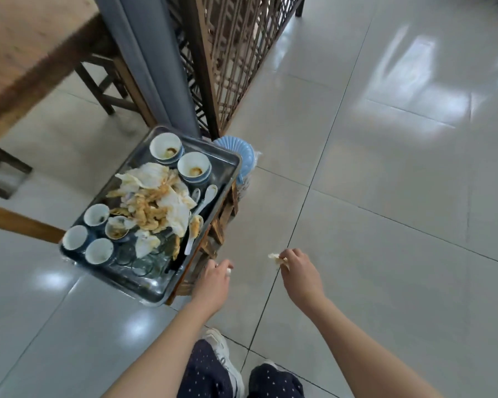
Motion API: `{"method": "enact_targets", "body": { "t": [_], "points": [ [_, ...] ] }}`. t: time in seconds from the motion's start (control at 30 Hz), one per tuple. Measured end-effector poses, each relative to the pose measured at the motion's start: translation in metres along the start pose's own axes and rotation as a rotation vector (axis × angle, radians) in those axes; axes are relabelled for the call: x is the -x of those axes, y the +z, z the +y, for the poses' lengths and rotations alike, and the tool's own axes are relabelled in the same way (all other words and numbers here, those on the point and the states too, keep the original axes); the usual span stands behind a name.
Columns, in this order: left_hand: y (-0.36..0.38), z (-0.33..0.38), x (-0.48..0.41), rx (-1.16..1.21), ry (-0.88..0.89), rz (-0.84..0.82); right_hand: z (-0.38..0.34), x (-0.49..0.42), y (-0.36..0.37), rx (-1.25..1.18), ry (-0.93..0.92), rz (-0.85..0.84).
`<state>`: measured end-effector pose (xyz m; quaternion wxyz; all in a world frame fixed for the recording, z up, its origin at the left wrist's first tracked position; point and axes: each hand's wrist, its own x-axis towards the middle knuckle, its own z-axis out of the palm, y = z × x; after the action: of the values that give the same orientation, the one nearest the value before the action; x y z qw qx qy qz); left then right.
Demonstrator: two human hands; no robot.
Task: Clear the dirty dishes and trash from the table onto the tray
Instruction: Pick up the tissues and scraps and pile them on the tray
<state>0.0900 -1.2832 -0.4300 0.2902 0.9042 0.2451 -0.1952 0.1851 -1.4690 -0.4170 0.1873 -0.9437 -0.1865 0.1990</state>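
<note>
Wooden lattice screen point(236, 53) beside grey pillar point(156, 67); glossy tiled floor point(385, 196)

The tray point(153, 285) is bare, shiny metal. Its bowls point(166, 145) and spoons point(212, 192) look glossy glazed white, the napkins point(174, 209) crumpled, stained paper; glasses point(138, 264) at its near edge are clear. The floor point(385, 225) tiles gleam; the table point(26, 38) is matt, grained wood. The right hand point(299, 274) pinches a crumpled paper scrap point(274, 257), the left hand point(213, 280) a white bit point(228, 271) of unclear material.

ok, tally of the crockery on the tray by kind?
Bowl stacks: 2
Cups: 4
Spoons: 3
Total: 9
Glasses are too blurred to count.
</note>
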Motion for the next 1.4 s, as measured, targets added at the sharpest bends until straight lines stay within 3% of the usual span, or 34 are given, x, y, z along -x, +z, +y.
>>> {"method": "enact_targets", "body": {
  "t": [0.27, 0.53, 0.9, 1.17, 1.4],
  "points": [
    [-0.138, -0.003, 0.074, 0.044, -0.082, 0.150, -0.116, 0.023, -0.092, 0.001, -0.126, -0.034],
    [-0.225, -0.049, 0.082, 0.014, -0.166, 0.197, -0.216, 0.004, -0.109, 0.032, -0.188, -0.088],
    [-0.305, -0.120, 0.000, 0.031, -0.061, 0.135, -0.328, -0.070, -0.090, -0.007, -0.100, -0.062],
    [-0.342, -0.144, -0.017, -0.083, -0.046, -0.071, -0.361, -0.080, -0.087, 0.106, -0.074, -0.129],
    [-0.354, -0.160, 0.013, 0.000, -0.113, 0.077, -0.373, -0.060, -0.098, 0.127, -0.109, -0.147]
  ]
}}
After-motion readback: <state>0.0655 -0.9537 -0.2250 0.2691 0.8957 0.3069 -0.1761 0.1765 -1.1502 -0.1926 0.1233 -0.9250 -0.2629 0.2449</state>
